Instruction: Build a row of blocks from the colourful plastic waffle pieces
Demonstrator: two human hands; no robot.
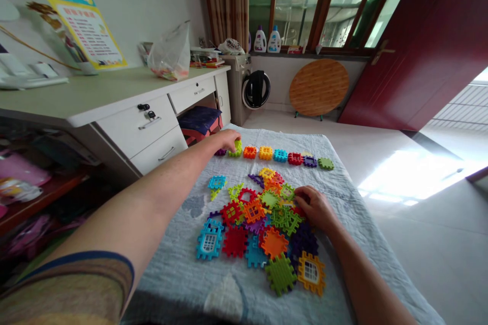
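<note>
My left hand reaches to the far left of the table, its fingers closed on a lime-green building block. That block stands in a row with an orange block, a yellow block, a blue block, a red block and others. At the right edge of a pile of interlocking plastic tiles, my right hand rests with its fingers loosely bent and apart. Its fingertips are beside a green tile; the underside of the hand is hidden.
A pale blue cloth covers the table. Left of it stand a white desk with drawers and a stool with a dark cushion. Beyond are a washing machine, a folded round wooden table and a red door.
</note>
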